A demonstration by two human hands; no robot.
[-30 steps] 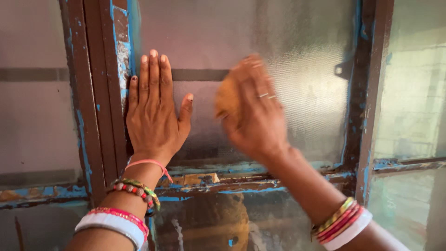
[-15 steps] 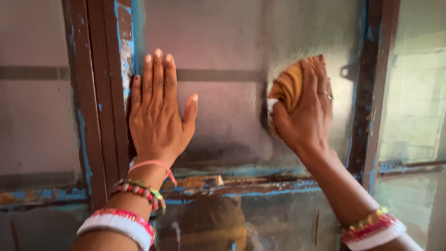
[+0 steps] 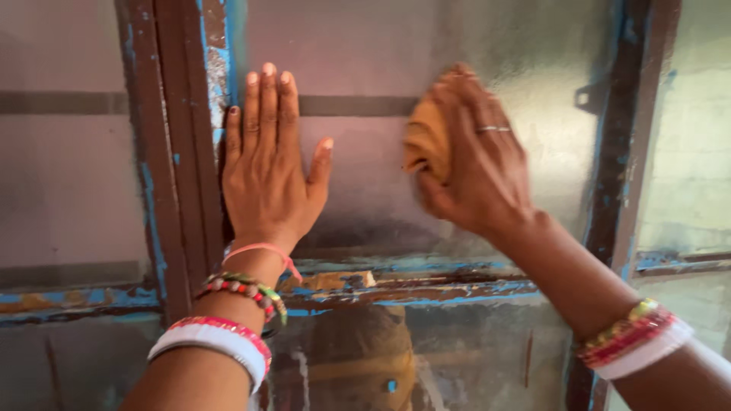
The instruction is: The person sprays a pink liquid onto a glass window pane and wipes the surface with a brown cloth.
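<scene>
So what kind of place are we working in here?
Probably an older home or small building, at a window: frosted glass panes in a worn brown frame with peeling blue paint. The left hand lies flat on the glass; the right hand presses an orange cloth.

Left hand (image 3: 268,171) flat, fingers together and upward; right hand (image 3: 478,167) cupped, blurred.

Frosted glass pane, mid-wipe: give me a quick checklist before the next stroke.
1. Right hand grips the bunched orange-brown cloth: ok.
2. Cloth pressed against the frosted glass pane: ok.
3. Left hand flat on the pane beside the brown metal frame with peeling blue paint, bracing: ok.
4. Small metal latch bracket at the right edge lies apart from the cloth: ok.
5. Pane surface condition: cannot tell, image blurred.
6. Bangles on both wrists off the glass: ok.
</scene>
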